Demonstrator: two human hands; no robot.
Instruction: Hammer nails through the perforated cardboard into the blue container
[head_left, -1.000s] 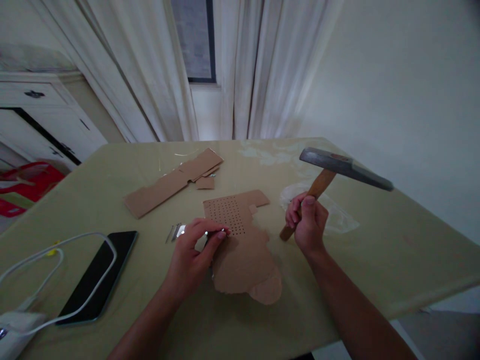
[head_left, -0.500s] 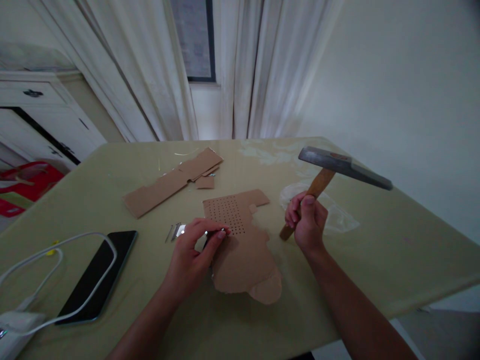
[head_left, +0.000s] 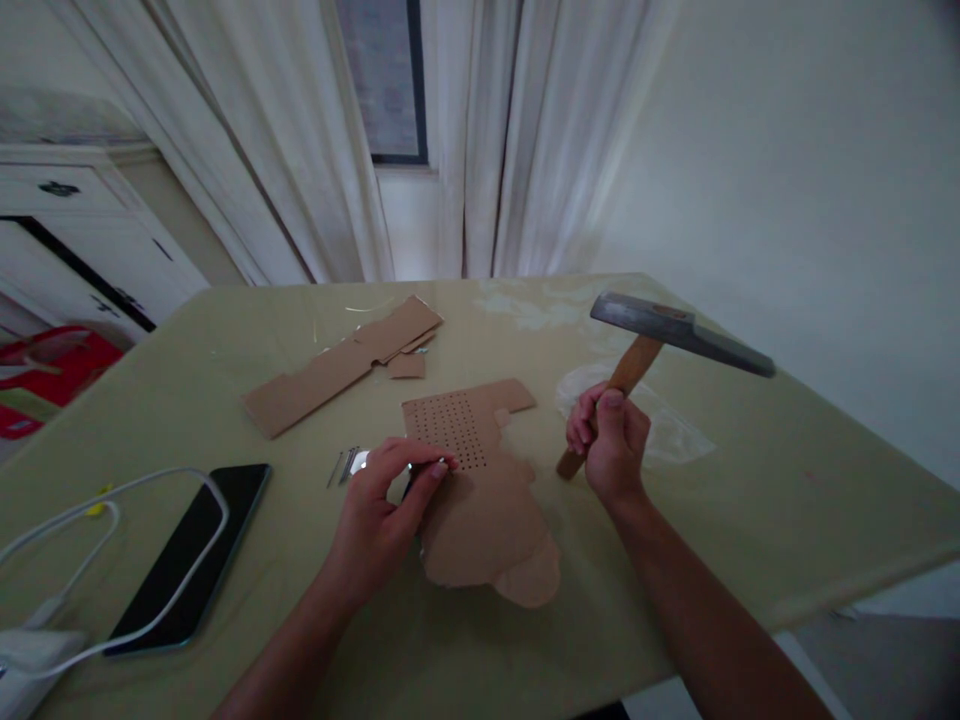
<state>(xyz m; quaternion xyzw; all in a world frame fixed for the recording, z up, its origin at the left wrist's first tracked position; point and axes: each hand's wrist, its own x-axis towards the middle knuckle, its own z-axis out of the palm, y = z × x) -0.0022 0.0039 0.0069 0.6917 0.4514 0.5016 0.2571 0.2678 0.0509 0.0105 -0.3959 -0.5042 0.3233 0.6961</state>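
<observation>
wooden-handled hammer (head_left: 660, 335) raised beside hole-punched cardboard piece (head_left: 480, 480).

You won't find any readable text, label, brand or number here: the punched cardboard (head_left: 480, 480) at your hands is blank, and the phone (head_left: 187, 555) to their left shows a dark screen.

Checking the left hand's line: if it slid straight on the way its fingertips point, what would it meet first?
The left hand points right, its fingertips at the perforated cardboard piece; it would probably meet that first, though actual contact is unclear.
</observation>
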